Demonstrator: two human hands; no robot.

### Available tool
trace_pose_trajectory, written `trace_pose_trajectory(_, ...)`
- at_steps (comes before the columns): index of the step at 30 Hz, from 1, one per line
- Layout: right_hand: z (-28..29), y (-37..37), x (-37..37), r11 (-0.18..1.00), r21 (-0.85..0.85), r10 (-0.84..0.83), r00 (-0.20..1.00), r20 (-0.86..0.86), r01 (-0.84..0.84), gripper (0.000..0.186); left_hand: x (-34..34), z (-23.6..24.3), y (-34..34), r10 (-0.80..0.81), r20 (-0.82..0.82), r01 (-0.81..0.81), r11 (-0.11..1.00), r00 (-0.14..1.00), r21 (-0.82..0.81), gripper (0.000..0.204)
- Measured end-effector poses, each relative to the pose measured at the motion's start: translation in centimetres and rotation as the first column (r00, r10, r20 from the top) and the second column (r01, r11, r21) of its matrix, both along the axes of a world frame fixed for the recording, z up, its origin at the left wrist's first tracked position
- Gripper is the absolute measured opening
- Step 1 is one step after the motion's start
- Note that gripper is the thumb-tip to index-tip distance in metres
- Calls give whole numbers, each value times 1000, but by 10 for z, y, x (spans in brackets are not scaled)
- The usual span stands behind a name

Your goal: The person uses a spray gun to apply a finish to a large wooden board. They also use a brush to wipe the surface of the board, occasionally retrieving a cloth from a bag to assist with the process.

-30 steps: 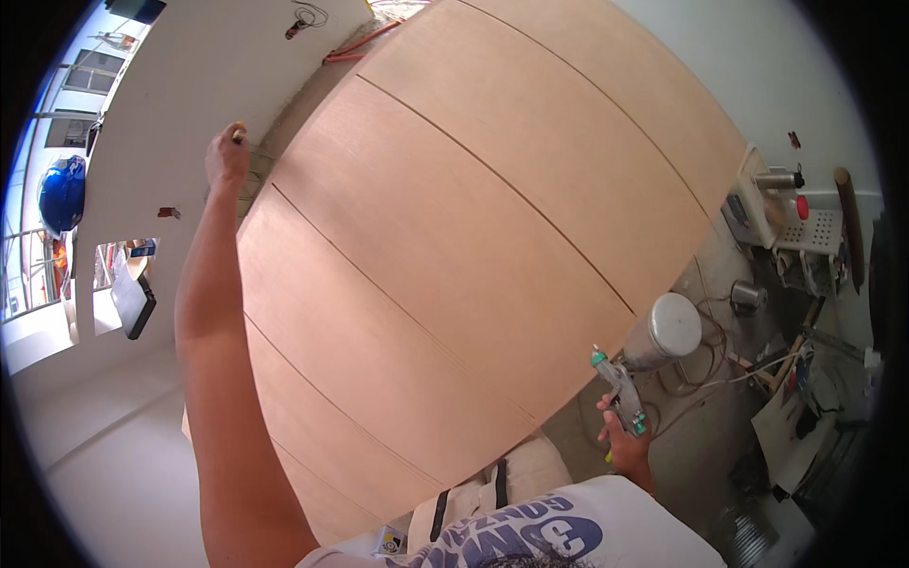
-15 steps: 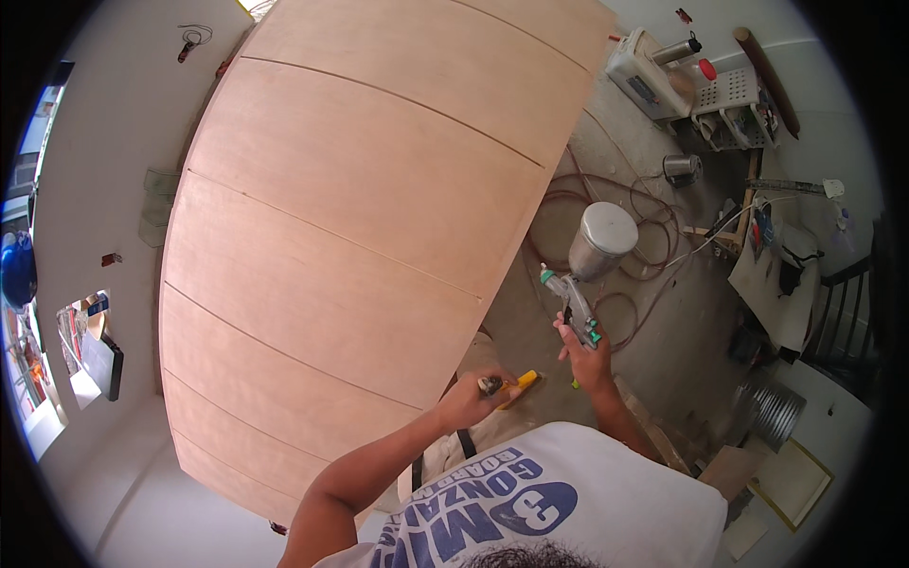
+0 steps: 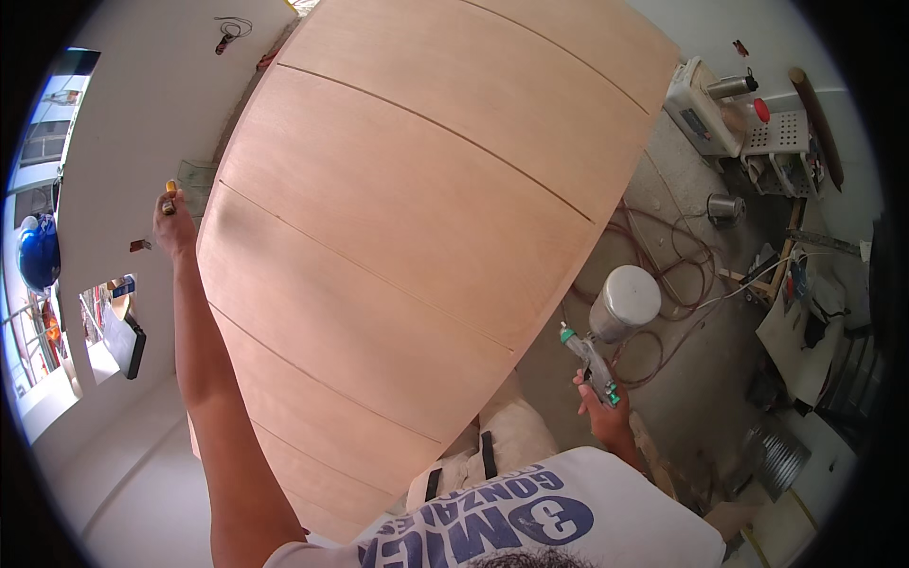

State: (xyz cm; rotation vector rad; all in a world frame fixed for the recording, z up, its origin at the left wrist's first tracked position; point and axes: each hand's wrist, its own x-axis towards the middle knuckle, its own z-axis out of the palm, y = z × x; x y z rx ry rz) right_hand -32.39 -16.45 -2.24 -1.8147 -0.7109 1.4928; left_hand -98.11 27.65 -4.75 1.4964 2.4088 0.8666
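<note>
Wears a white shirt (image 3: 653,516) with blue print, low at five o'clock. Grips a grey-and-green spray gun (image 3: 589,363) in the right hand (image 3: 606,409) at four o'clock, with fingers curled about the handle, just as half a second ago. Carries a silver cup (image 3: 632,298) on the gun, off the edge of the tan wood panel (image 3: 417,218) and over the grey floor (image 3: 677,426). Has swung the left hand (image 3: 174,227) out since then, from close by the body at six o'clock to between nine and ten, just past the panel's left edge. Clenches a small yellow-and-dark tool (image 3: 171,187) there, too small to identify; leaves contact with the wood uncertain. Spans the panel as a result, apparently reaching across by the left arm alone while keeping the gun aside.

Lies mid-view, that board, stretching from seven o'clock past twelve, scored by thin dark grooves slanting from ten toward four.

Includes, farther off, coiled hoses (image 3: 640,248) at three, a metal can (image 3: 725,210) between two and three, a white perforated rack (image 3: 781,133) at two, loose wires (image 3: 225,40) toward eleven and, in a bright gap at nine, a blue helmet (image 3: 38,254).
</note>
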Motion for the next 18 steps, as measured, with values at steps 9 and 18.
trace_pose_trajectory(9,10,102,1,1000,-23,0,1000,-31,-1,56,238,-29,-20,-79,943,774,595,323,-215,26)
trace_pose_trajectory(18,2,132,6,997,35,71,997,22,-72,54,-7,-16,181,-183,-27,180,979,983,-95,22)
